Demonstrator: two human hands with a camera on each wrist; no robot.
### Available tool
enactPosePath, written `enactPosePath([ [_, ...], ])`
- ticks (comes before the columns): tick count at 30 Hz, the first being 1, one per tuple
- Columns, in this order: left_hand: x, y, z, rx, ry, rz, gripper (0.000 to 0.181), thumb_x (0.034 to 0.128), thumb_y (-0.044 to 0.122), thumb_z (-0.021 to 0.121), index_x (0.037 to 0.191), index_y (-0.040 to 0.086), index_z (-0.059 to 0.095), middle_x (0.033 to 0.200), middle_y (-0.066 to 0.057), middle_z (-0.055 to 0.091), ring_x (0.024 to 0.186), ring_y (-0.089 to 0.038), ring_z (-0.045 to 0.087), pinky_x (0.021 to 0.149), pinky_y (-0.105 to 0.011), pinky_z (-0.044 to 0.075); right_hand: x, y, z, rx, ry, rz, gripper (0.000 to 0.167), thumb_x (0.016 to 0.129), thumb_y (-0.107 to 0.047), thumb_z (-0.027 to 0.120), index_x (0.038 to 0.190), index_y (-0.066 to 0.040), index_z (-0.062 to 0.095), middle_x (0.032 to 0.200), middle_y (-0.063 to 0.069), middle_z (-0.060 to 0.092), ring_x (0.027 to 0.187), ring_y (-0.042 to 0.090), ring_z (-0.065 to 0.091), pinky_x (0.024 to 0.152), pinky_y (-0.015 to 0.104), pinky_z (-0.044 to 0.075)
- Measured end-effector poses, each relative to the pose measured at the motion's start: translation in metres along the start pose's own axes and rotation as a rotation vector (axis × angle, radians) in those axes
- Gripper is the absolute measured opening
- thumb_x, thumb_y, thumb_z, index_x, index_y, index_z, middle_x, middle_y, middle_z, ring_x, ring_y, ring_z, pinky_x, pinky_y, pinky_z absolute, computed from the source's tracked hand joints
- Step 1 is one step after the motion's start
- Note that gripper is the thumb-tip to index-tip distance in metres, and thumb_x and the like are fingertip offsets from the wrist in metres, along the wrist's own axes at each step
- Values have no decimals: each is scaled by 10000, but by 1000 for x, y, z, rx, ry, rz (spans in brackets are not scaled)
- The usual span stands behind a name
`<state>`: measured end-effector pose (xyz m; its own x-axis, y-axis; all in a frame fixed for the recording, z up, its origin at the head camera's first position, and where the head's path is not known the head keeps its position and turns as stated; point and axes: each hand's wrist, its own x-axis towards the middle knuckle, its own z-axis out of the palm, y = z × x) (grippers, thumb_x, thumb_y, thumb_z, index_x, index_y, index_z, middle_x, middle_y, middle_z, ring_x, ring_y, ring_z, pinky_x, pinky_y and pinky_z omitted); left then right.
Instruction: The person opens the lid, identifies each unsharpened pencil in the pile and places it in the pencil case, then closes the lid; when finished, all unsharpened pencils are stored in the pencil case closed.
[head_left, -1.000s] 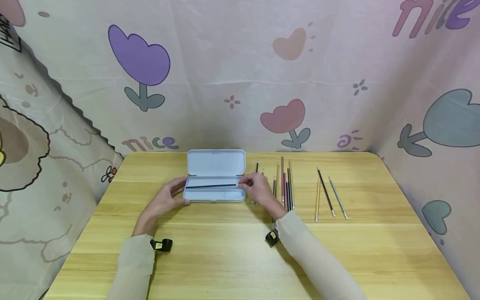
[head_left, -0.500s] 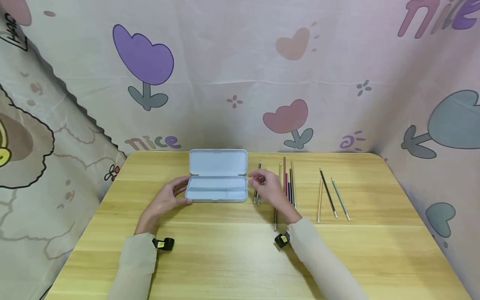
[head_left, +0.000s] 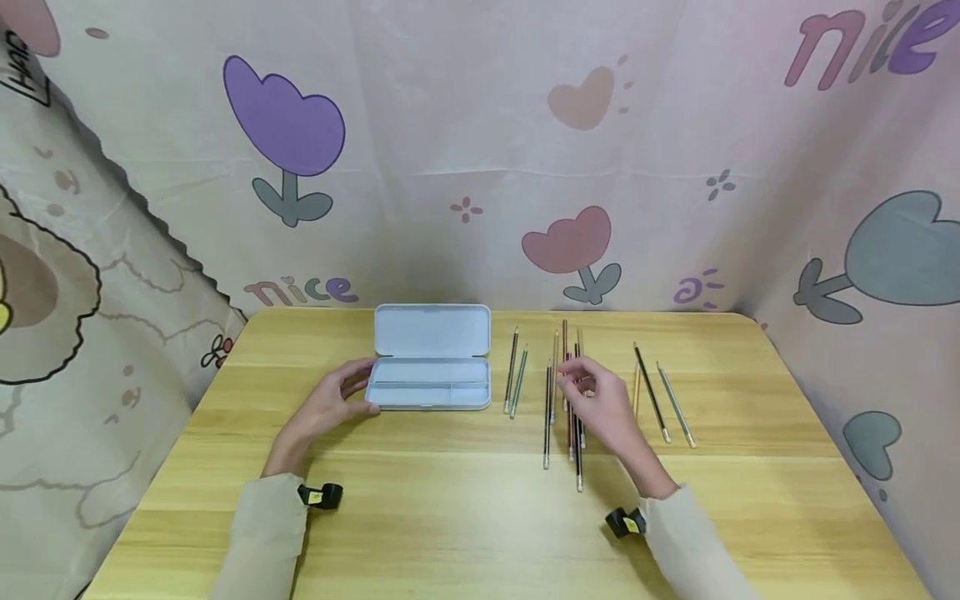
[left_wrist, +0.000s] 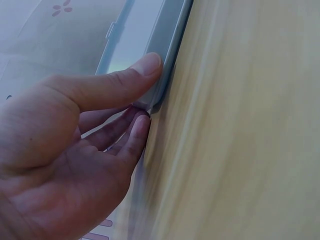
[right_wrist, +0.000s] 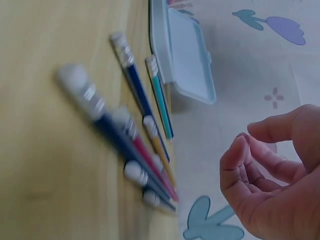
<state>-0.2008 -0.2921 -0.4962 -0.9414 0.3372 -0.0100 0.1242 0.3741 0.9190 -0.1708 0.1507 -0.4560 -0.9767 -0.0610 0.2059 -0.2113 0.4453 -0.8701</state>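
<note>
A pale blue pencil case [head_left: 427,369] lies with its lid [head_left: 432,330] raised at the back; no pencil can be made out inside it. My left hand [head_left: 333,396] grips its left end. In the left wrist view the thumb [left_wrist: 147,65] lies on the front rim and the fingers bend round the corner. Over a bunch of pencils [head_left: 547,425] right of the case hovers my right hand [head_left: 600,400]. Its fingers are loosely curled, with thumb and forefinger apart and nothing visible between them. White eraser ends, one on a dark blue pencil [right_wrist: 125,137], show in the right wrist view.
Two pencils [head_left: 519,379] lie between the case and the bunch. Farther right are a black pencil [head_left: 652,392], a grey-green pencil [head_left: 677,404] and a partly hidden yellow one [head_left: 637,392]. A patterned cloth [head_left: 420,242] hangs behind the wooden table [head_left: 450,517].
My right hand held a dark pencil over the case, then let it go; that pencil is out of sight. The hand has moved right, over the bunch. My left hand stays on the case.
</note>
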Motion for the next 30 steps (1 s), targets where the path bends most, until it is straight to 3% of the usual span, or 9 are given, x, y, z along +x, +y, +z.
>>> enactPosePath([
  [11,0,1,1,-3,0,-6,806,851,-60,777,1548,-27,373,1572,-272,362,1417,-495,389,1145,-481,422,-24,28,-21,-39,-24,147,200,925,1,712,1122,12,679,951,126,680,803,276,684,499,251,568],
  [26,-1,0,0,20,7,-17,806,859,-41,784,1550,-34,369,1534,-289,412,1408,-504,398,1164,-532,387,-24,44,-26,-151,-131,226,287,864,24,769,1131,34,662,930,85,663,794,185,635,641,214,599],
  [30,-1,2,0,20,1,-23,815,860,-33,787,1556,-30,362,1538,-291,407,1412,-505,392,1165,-534,385,-25,44,-26,-173,-132,223,289,868,28,759,1140,46,664,927,85,661,790,180,639,615,219,603],
])
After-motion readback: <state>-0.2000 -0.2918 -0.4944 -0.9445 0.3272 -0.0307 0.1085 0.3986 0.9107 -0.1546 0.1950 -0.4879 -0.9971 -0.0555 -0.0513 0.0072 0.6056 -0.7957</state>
